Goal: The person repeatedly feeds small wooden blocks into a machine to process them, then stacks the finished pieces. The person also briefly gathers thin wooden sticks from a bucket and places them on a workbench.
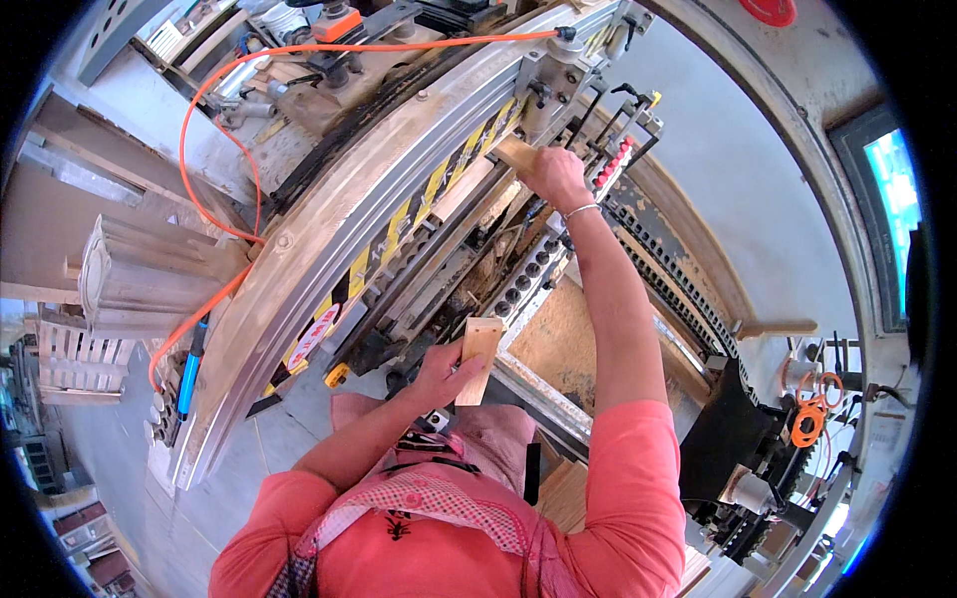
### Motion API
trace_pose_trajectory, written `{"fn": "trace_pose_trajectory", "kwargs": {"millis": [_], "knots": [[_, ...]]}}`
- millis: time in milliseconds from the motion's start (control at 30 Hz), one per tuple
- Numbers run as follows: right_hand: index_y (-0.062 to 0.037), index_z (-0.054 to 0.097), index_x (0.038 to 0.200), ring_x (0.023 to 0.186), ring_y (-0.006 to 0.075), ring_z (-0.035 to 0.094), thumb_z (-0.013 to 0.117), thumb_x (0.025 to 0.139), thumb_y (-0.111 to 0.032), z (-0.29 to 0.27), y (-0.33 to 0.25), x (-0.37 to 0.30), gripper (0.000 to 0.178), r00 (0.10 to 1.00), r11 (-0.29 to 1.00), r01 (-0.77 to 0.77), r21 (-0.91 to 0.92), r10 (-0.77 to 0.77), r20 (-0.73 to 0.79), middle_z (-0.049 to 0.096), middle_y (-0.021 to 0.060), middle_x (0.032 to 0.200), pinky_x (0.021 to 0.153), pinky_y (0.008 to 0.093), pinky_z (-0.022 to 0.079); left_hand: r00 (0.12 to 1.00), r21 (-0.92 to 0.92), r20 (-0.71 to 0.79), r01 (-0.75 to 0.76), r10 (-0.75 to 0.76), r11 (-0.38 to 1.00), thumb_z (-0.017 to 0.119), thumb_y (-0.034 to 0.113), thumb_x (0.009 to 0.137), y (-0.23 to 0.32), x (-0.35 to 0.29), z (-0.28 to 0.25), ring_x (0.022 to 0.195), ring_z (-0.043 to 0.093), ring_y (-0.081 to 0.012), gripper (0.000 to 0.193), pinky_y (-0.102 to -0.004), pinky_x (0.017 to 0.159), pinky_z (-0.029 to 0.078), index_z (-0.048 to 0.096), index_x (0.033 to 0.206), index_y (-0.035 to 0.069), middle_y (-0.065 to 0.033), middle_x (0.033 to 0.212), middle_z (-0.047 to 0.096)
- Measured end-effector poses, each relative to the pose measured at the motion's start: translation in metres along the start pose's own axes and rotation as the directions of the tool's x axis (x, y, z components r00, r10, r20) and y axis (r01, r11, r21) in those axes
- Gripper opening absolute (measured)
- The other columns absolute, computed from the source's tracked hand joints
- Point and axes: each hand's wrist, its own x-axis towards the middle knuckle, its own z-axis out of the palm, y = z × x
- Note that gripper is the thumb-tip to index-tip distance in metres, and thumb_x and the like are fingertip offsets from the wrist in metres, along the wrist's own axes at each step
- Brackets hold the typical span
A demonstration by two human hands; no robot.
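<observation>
My left hand point(439, 379) is closed round a short pale wooden block point(483, 344), held upright just in front of my apron. Farther out, my right arm reaches across the woodworking machine. There my right hand point(558, 179) grips the end of another wooden piece point(514, 152), beside a metal clamp block point(548, 90) on the rail. Part of that piece is hidden by my fingers. A flat wooden strip point(464, 191) lies on the machine next to the yellow-and-black striped edge point(409, 214), below and left of my right hand.
A curved-looking metal beam point(329, 214) runs along the left, with an orange air hose point(189, 149) over it. Between my arms is a sawdust-covered bed point(558, 339). Black toothed tracks point(668, 269) and a screen point(892, 219) are on the right.
</observation>
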Motion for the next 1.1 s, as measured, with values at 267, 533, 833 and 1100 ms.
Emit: {"fn": "trace_pose_trajectory", "kwargs": {"millis": [267,533,833,1100], "knots": [[-0.0006,0.067,0.081,0.080,0.0320,0.063,0.064,0.071,-0.042,0.001,-0.001,0.001,0.042,1.000,0.999,-0.024,0.031,0.024,-0.011,0.064,0.0193,0.080,0.073,0.0392,0.051,1.000,-0.011,-0.003,0.009,-0.009,1.000,0.056,0.028,0.084,-0.001,0.000,0.001,0.068,0.063,-0.0248,0.031,-0.0322,0.060,0.046,0.057,0.098,0.000,-0.0157,0.075,0.061],[-0.0013,0.067,0.082,0.079,0.0311,0.064,0.064,0.071,-0.041,0.000,-0.003,0.004,0.041,1.000,1.000,-0.021,-0.012,0.021,0.005,0.065,0.0185,0.080,0.072,0.0382,0.052,1.000,-0.019,0.023,0.016,-0.016,1.000,0.056,0.027,0.084,-0.004,-0.001,0.001,0.070,0.063,-0.0246,0.030,-0.0323,0.061,0.047,0.058,0.098,0.000,-0.0156,0.076,0.061],[-0.0018,0.067,0.079,0.076,0.0306,0.064,0.064,0.071,-0.040,0.004,-0.001,0.006,0.039,1.000,1.000,-0.003,-0.016,0.003,-0.007,0.065,0.0179,0.079,0.069,0.0395,0.052,1.000,-0.074,0.015,-0.007,0.008,0.997,0.056,0.026,0.084,0.004,-0.003,0.000,0.071,0.064,-0.0239,0.030,-0.0315,0.061,0.047,0.058,0.099,0.000,-0.0139,0.079,0.063],[-0.0034,0.068,0.080,0.079,0.0290,0.065,0.060,0.072,-0.033,-0.004,-0.005,0.002,0.032,0.999,0.999,-0.036,-0.028,0.036,0.010,0.066,0.0156,0.081,0.070,0.0378,0.053,1.000,0.015,0.005,-0.019,0.019,1.000,0.055,0.026,0.084,0.006,-0.004,-0.001,0.070,0.064,-0.0244,0.032,-0.0315,0.061,0.048,0.058,0.101,0.000,-0.0144,0.080,0.063]]}}
